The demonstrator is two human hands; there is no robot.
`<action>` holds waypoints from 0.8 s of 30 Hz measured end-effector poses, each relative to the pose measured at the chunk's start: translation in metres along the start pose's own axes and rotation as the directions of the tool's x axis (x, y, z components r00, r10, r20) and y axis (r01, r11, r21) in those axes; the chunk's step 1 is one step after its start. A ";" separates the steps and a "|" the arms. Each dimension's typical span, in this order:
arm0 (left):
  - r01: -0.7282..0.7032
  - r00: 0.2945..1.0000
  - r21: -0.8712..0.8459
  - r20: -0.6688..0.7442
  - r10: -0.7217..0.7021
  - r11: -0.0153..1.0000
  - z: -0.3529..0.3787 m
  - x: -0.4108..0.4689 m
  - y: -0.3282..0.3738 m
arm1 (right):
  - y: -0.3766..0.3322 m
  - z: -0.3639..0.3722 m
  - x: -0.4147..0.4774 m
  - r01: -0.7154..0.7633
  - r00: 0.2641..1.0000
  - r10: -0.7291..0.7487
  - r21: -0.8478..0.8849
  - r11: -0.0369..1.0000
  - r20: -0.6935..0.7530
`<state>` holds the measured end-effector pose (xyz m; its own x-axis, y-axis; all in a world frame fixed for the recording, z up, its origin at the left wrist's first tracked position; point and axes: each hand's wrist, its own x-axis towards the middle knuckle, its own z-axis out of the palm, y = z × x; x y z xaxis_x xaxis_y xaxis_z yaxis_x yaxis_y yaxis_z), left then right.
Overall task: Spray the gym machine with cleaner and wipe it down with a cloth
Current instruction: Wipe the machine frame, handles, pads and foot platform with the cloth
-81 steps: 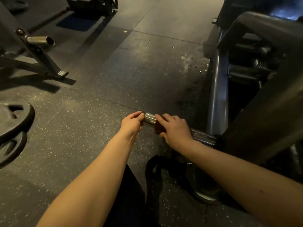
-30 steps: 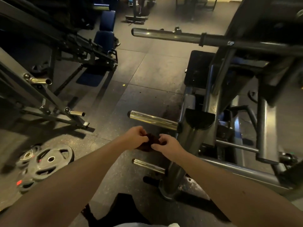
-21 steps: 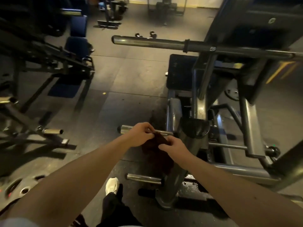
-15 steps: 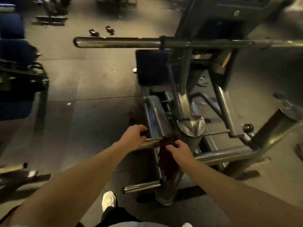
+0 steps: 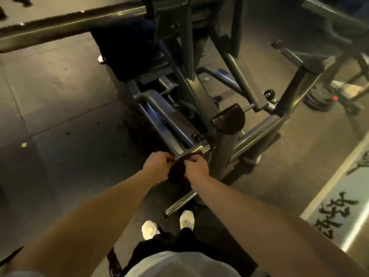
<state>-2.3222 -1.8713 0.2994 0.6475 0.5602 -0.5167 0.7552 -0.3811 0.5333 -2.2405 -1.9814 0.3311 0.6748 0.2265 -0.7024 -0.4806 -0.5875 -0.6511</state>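
Two hands, left hand (image 5: 157,163) and right hand (image 5: 196,166), fingers curled, each pinching the dark cloth (image 5: 177,172) hanging between them against the gym machine (image 5: 224,148)'s chrome peg (image 5: 197,151).

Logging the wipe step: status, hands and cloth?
Left hand and right hand grip the cloth at the upper peg. Lower peg untouched. No obstruction seen.

Dark cloth (image 5: 177,172) hangs bunched at chrome peg (image 5: 198,151), low on grey steel gym machine (image 5: 224,156).

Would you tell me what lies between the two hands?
In the head view, the dark cloth, hanging below the chrome peg, lies between left hand and right hand.
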 end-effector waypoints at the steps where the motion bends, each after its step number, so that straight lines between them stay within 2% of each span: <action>1: 0.003 1.000 -0.010 0.008 -0.003 1.000 0.000 0.000 -0.003 | 0.004 0.005 -0.004 0.047 0.998 -0.049 -0.057 0.997 -0.034; 5: 0.007 0.997 -0.070 0.075 -0.001 0.997 -0.006 0.003 -0.013 | 0.012 0.018 -0.004 0.087 0.986 -0.090 -0.030 0.996 -0.139; 9: -0.012 0.980 -0.079 0.197 0.027 0.997 -0.018 0.009 -0.016 | 0.000 0.020 0.009 0.019 0.983 -0.008 0.062 0.998 -0.183; 12: 0.034 0.968 -0.119 0.250 -0.003 0.992 -0.024 0.014 -0.018 | -0.006 0.013 0.024 -0.046 0.981 0.072 0.149 0.988 -0.181; 18: 0.058 0.931 -0.177 0.364 0.010 0.982 -0.035 0.022 -0.019 | -0.027 -0.021 0.066 -0.046 0.960 0.085 0.149 0.988 -0.268; 21: 0.020 0.892 -0.151 0.448 0.050 0.988 -0.043 0.031 -0.028 | -0.031 -0.025 0.070 -0.058 0.957 0.080 0.083 0.995 -0.280; 24: -0.016 0.875 -0.169 0.474 0.096 0.985 -0.047 0.037 -0.041 | -0.028 -0.018 0.066 -0.042 0.949 0.068 0.090 0.995 -0.309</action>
<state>-2.3340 -1.8003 0.2894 0.6871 0.1050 -0.7189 0.7167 -0.2600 0.6471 -2.1728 -1.9644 0.3081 0.7803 -0.0649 -0.6220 -0.5570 -0.5244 -0.6440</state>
